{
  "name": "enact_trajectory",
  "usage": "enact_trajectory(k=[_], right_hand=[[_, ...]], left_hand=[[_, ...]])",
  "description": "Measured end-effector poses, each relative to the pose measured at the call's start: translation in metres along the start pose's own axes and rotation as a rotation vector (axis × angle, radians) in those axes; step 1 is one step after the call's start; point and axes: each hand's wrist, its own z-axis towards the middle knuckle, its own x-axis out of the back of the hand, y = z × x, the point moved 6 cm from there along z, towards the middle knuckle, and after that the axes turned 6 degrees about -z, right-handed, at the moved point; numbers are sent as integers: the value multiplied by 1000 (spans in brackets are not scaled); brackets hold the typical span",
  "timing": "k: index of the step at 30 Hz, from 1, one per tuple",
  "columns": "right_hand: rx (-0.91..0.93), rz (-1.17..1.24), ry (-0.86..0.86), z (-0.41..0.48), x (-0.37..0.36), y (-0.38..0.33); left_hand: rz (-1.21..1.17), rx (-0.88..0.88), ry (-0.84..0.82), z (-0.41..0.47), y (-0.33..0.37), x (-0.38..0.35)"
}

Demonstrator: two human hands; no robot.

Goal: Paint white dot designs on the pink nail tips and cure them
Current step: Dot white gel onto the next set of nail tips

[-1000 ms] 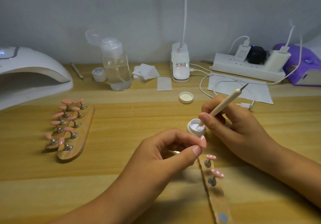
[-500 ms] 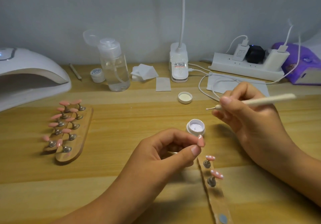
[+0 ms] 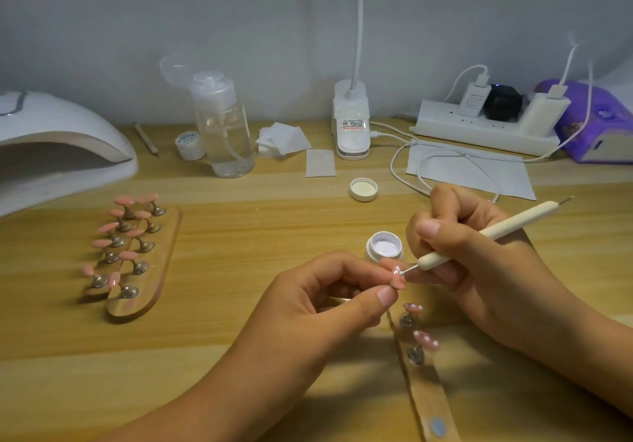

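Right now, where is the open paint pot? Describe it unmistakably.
From the white lamp base at the back of the table, come straight forward. The small white pot stands just beyond where the left hand and right hand meet. Unlike the capped pot beside the clear bottle, it is open, its lid lying apart.

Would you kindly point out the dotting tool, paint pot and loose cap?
dotting tool (image 3: 496,230), head view, cream handle.
paint pot (image 3: 370,249), head view, white rim.
loose cap (image 3: 363,189), head view, inner face.

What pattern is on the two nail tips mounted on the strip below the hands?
The nail tips are pink with white dots, clearest in the head view.
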Motion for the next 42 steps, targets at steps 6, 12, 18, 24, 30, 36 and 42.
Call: enact_trajectory(k=[6,12,18,24,30,36,42], right_hand=[[3,-26,-4,0,1,1],[7,-23,-18,0,1,1],[3,-7,-15,0,3,1],[3,-17,-25,0,1,1],[27,-53,7,1,6,-1],[201,-345,126,9,29,-13],[319,-767,108,7,25,-9]], left_hand=[[9,-6,-2,0,1,1],[-6,-5,0,-1,2,-1],[-3,-5,1,0,2,-1],[2,-4,6,0,2,0],[1,2,11,0,1,0],[-16,7,14,-1,2,0],[-28,12,12,0,2,0]])
